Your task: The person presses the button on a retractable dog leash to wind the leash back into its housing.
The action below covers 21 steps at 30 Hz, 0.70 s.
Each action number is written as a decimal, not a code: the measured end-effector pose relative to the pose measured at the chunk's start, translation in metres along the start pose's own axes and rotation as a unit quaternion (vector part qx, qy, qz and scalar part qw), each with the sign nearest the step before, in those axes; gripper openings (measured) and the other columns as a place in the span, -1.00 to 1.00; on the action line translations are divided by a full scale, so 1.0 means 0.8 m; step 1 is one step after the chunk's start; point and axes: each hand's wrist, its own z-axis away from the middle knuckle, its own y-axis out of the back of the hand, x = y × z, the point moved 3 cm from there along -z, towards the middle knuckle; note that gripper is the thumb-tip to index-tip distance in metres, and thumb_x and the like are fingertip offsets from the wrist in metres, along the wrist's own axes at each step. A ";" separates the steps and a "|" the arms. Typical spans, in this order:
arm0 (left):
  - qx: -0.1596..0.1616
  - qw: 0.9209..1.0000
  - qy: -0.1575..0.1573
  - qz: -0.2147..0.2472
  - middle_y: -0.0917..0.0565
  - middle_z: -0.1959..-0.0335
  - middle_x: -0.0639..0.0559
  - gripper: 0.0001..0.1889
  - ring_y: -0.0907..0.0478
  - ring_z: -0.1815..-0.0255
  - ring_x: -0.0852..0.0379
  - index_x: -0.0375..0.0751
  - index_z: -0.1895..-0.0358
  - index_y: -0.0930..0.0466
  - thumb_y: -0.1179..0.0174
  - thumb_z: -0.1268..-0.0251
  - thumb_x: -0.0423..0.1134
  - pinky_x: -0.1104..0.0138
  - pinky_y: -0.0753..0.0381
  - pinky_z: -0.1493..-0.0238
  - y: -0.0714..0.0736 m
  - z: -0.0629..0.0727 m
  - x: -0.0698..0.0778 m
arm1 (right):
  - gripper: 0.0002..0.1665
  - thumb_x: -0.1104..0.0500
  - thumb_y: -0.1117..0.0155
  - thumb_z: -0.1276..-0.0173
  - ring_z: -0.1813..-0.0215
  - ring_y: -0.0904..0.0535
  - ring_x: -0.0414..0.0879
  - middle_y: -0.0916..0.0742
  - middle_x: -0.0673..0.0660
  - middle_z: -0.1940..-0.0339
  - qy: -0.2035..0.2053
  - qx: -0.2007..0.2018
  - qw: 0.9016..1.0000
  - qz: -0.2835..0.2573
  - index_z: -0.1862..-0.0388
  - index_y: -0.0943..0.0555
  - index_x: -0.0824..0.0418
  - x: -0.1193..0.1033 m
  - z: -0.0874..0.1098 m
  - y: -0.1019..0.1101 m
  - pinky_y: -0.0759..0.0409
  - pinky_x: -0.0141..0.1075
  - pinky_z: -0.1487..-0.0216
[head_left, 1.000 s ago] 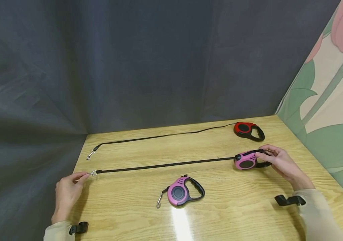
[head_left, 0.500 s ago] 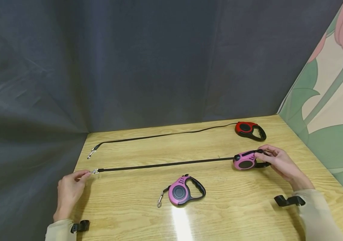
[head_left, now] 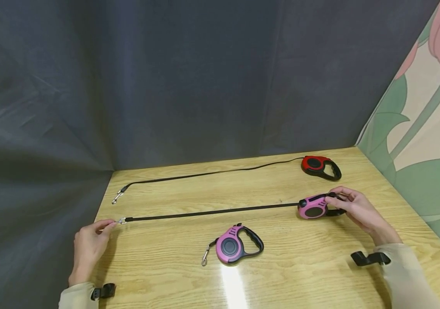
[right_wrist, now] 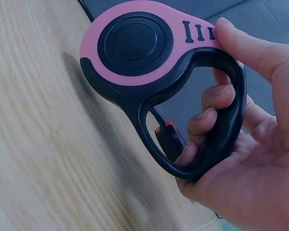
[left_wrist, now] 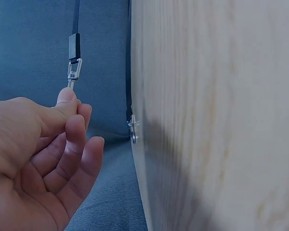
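My right hand grips the black handle of a pink retractable dog leash; in the right wrist view its fingers curl through the handle loop and the thumb lies on the pink casing. A black strap runs taut from the casing across to the left. At its far end my left hand pinches the silver snap hook between thumb and forefinger, the other fingers loosely bent. Both ends of this leash are held above the table.
Nearer the front lies a second pink leash, its strap drawn in and its hook beside it. Along the back a red leash lies with its strap stretched left. Dark cloth hangs behind the wooden table.
Both hands stay almost in place, the strap still taut. The right hand with the pink leash has shifted very slightly left and down.
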 end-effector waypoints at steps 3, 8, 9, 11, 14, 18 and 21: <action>0.001 1.000 0.000 -0.001 -0.86 0.25 -0.22 -0.77 -0.62 0.48 0.22 -0.28 0.03 -0.85 -0.40 -0.47 -0.18 0.35 -0.41 0.45 0.001 0.000 0.000 | -0.77 0.24 -0.27 -0.61 0.55 -0.14 -0.28 -0.56 -0.22 0.35 -0.002 0.000 1.000 0.003 0.09 -0.63 -0.16 -0.001 -0.001 -0.001 0.06 -0.02 0.48; -0.005 1.000 0.002 0.000 -0.86 0.21 -0.23 -0.77 -0.65 0.44 0.16 -0.27 0.03 -0.85 -0.40 -0.47 -0.18 0.35 -0.42 0.43 0.002 0.001 0.003 | -0.77 0.21 -0.28 -0.61 0.45 -0.26 -0.28 -0.58 -0.22 0.31 -0.010 0.000 1.000 0.008 0.07 -0.63 -0.20 -0.004 -0.003 -0.002 0.02 -0.03 0.43; -0.006 1.000 0.002 0.000 -0.86 0.19 -0.24 -0.77 -0.65 0.43 0.16 -0.27 0.03 -0.85 -0.40 -0.47 -0.18 0.35 -0.42 0.44 0.001 0.001 0.003 | -0.77 0.21 -0.28 -0.61 0.45 -0.26 -0.28 -0.58 -0.22 0.31 -0.011 0.001 1.000 0.010 0.07 -0.63 -0.20 -0.004 -0.003 -0.002 0.01 -0.03 0.43; -0.007 1.000 0.004 0.000 -0.86 0.17 -0.25 -0.78 -0.65 0.42 0.15 -0.27 0.03 -0.85 -0.40 -0.47 -0.19 0.35 -0.41 0.44 0.001 0.002 0.004 | -0.77 0.20 -0.28 -0.61 0.47 -0.25 -0.29 -0.59 -0.23 0.32 -0.012 0.001 1.000 0.011 0.07 -0.63 -0.21 -0.005 -0.003 -0.003 0.01 -0.04 0.43; -0.008 1.000 0.003 -0.002 -0.86 0.17 -0.26 -0.78 -0.67 0.42 0.13 -0.28 0.03 -0.85 -0.39 -0.47 -0.21 0.34 -0.42 0.44 0.000 0.003 0.004 | -0.76 0.22 -0.28 -0.60 0.48 -0.24 -0.29 -0.61 -0.22 0.33 -0.012 0.001 1.000 0.008 0.08 -0.63 -0.20 -0.004 -0.004 -0.004 0.01 -0.03 0.44; -0.012 1.000 -0.001 0.000 -0.86 0.18 -0.26 -0.78 -0.71 0.42 0.12 -0.29 0.02 -0.85 -0.39 -0.47 -0.21 0.34 -0.43 0.46 0.000 0.003 0.005 | -0.76 0.22 -0.28 -0.60 0.43 -0.26 -0.25 -0.61 -0.22 0.31 -0.010 -0.004 1.000 0.008 0.08 -0.63 -0.20 -0.005 -0.004 -0.005 0.00 -0.04 0.43; -0.012 1.000 -0.001 0.003 -0.86 0.17 -0.26 -0.78 -0.70 0.42 0.13 -0.29 0.02 -0.85 -0.39 -0.48 -0.20 0.34 -0.43 0.46 -0.001 0.003 0.006 | -0.79 0.22 -0.28 -0.61 0.44 -0.26 -0.28 -0.59 -0.22 0.32 -0.009 -0.003 1.000 0.009 0.08 -0.63 -0.17 -0.005 -0.005 -0.007 0.00 -0.04 0.42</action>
